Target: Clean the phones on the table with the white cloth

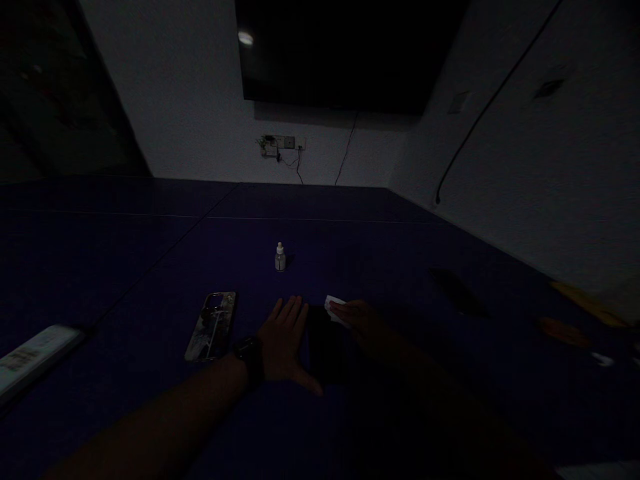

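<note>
"So, where is the white cloth (337, 311)?"
"Pinched in the grip of the right hand (364, 325), at the dark slab (326, 350) on the worktop (350, 253)"
"And the left hand (281, 341)?"
"Its grip is released, fingers spread beside the slab; the phone case (212, 328) lies near its wrist, the bottle (280, 259) upright beyond"

Very dim — pale grey walls (190, 100), large black rectangular screen (340, 53) above white sockets (300, 143), black cable (476, 125) at right — dark blue seamed surface (100, 253).

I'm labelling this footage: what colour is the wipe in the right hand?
The wipe looks white; head view.
</note>
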Demonstrator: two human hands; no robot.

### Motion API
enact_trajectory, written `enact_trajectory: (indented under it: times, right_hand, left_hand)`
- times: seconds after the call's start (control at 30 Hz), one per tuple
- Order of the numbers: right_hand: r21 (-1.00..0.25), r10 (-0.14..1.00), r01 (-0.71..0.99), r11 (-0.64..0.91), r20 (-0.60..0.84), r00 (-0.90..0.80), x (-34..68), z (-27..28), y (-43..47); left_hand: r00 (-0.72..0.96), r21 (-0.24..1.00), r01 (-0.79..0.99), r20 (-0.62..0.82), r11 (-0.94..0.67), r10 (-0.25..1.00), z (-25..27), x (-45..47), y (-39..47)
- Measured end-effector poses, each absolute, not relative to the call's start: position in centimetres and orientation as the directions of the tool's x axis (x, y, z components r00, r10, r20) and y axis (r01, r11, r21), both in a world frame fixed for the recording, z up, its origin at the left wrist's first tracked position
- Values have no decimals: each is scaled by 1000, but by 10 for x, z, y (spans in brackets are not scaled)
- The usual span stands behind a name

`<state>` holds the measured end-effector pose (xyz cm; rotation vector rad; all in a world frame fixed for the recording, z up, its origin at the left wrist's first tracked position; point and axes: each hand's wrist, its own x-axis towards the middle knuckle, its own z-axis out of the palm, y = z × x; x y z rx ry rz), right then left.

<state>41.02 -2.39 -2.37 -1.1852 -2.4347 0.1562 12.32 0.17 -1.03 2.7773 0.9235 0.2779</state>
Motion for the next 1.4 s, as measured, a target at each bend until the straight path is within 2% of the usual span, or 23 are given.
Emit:
enact_trajectory:
  times: [0.2, 0.37, 0.47, 0.6, 0.77, 0.87, 1.0, 1.17, 1.3, 1.4]
  right_hand:
    - [-270, 694, 642, 718, 351, -628, 405, -26, -24]
    - [-248, 753, 723, 645, 369, -545, 407, -24, -23]
    - [-233, 744, 713, 661, 323, -584, 403, -26, -21]
    - [-316, 721, 648, 693, 330, -609, 408, -23, -23]
    - [-430, 773, 648, 629, 434, -463, 416, -18, -26]
    - [-366, 778, 699, 615, 428, -460, 413, -16, -29]
    - [-216, 781, 755, 619, 265, -565, 404, -14, -32]
    - [-96, 839, 841, 533, 186, -511, 393, -11, -35]
    - [-119, 808, 802, 585, 166, -565, 400, -7, -39]
    - [-140, 841, 833, 535, 188, -508, 403, -8, -37]
  left_hand:
    - [786, 255, 571, 104, -781, 609, -9, 123, 1]
    - [781, 257, 579, 94, -773, 617, -9, 123, 1]
    - [783, 260, 578, 92, -773, 616, -7, 124, 1]
    - [784, 259, 581, 75, -771, 616, -6, 124, 1]
    - [791, 252, 572, 82, -780, 607, -9, 123, 2]
    - [798, 255, 553, 111, -793, 592, -10, 121, 3]
    - [812, 270, 531, 108, -803, 573, -8, 120, 5]
    - [796, 288, 542, 124, -789, 592, -6, 121, 7]
    - [792, 290, 544, 133, -787, 596, -6, 121, 6]
    - [795, 289, 545, 120, -787, 594, -5, 121, 5]
